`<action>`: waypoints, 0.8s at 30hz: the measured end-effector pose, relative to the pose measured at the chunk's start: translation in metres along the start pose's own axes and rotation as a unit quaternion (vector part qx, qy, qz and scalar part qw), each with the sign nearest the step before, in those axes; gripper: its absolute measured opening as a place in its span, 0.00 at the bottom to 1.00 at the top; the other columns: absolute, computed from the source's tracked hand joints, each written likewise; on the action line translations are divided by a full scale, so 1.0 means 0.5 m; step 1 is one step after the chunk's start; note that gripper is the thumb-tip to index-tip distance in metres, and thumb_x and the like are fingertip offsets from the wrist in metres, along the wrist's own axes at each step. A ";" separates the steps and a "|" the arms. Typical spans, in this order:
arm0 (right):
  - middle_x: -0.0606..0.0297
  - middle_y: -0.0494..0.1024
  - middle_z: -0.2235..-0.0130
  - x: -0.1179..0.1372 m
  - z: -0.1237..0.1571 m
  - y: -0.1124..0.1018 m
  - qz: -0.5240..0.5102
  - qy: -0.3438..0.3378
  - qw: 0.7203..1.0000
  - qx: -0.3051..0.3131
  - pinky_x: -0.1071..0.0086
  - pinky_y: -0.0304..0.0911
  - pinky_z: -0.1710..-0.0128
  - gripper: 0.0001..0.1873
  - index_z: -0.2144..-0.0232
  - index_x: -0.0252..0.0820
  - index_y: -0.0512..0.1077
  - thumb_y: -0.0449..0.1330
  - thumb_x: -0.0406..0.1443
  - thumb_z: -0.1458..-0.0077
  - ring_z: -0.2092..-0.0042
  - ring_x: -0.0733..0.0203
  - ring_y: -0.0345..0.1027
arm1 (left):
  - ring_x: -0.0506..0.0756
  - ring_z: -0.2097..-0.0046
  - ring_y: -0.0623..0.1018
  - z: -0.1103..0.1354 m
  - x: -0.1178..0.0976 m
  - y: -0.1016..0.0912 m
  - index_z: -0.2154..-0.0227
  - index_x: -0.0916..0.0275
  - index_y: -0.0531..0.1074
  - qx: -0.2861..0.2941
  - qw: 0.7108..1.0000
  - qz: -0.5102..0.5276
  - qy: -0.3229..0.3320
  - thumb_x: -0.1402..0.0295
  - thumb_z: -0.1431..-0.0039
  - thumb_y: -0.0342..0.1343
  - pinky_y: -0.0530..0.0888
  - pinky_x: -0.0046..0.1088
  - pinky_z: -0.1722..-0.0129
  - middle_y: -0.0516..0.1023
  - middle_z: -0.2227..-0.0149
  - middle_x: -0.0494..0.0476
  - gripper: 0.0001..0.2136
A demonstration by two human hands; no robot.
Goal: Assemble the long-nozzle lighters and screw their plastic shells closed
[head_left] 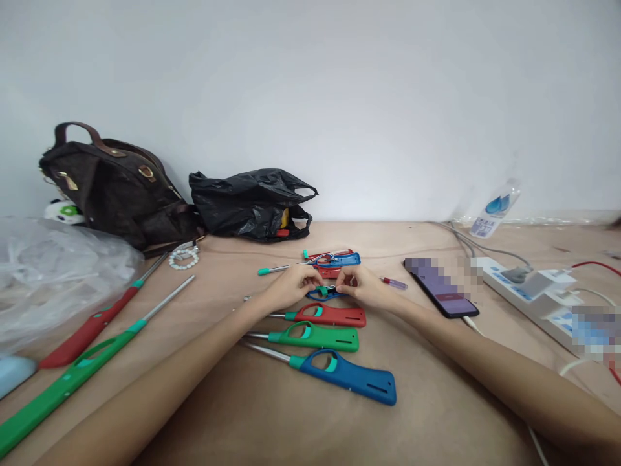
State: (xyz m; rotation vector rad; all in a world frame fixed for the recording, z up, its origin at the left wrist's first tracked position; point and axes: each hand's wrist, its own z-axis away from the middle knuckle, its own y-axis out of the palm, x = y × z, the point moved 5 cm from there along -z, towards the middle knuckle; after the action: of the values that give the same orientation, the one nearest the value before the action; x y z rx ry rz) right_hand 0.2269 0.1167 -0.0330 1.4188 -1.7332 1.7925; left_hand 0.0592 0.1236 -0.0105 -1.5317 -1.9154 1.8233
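Head view: left hand [291, 287] and right hand [361, 285] half-hide a blue shell [322, 295].

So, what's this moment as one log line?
left hand: pinching blue lighter shell | right hand: pinching same shell | toward person: red lighter, green lighter, blue lighter | right: phone

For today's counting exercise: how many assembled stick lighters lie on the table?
5. Two at the left: long red lighter, long green lighter. Three mid-table: red lighter, green lighter, blue lighter. The opened lighter parts behind them are left out; more may be hidden.
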 end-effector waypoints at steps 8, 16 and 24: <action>0.67 0.74 0.71 -0.001 0.001 0.001 -0.003 -0.004 1.000 0.004 0.71 0.58 0.69 0.03 0.73 0.40 0.70 0.58 0.30 0.49 0.69 0.63 0.66 | 0.53 0.63 0.76 0.001 0.006 0.004 0.68 0.63 0.76 -0.005 1.000 -0.008 -0.010 0.82 0.48 0.54 0.70 0.26 0.63 0.79 0.66 0.54 0.10; 0.68 0.73 0.73 0.003 0.000 0.003 0.017 -0.018 0.999 0.030 0.72 0.57 0.71 0.05 0.75 0.41 0.70 0.57 0.28 0.50 0.72 0.65 0.64 | 0.53 0.65 0.75 0.001 -0.002 0.005 0.70 0.63 0.76 -0.001 1.000 -0.019 0.004 0.82 0.49 0.54 0.69 0.26 0.63 0.79 0.67 0.53 0.09; 0.68 0.73 0.74 0.011 0.003 0.001 0.019 -0.011 1.000 0.017 0.72 0.56 0.73 0.05 0.75 0.41 0.70 0.57 0.27 0.50 0.72 0.65 0.63 | 0.53 0.66 0.76 0.001 0.004 0.012 0.70 0.65 0.74 0.007 0.998 0.039 -0.050 0.81 0.49 0.52 0.69 0.25 0.66 0.78 0.69 0.53 0.09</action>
State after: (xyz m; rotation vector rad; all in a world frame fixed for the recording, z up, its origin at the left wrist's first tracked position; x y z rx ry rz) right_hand 0.2244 0.1129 -0.0295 1.4344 -1.7607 1.8411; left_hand 0.0613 0.1231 -0.0164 -1.5617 -1.9046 1.9773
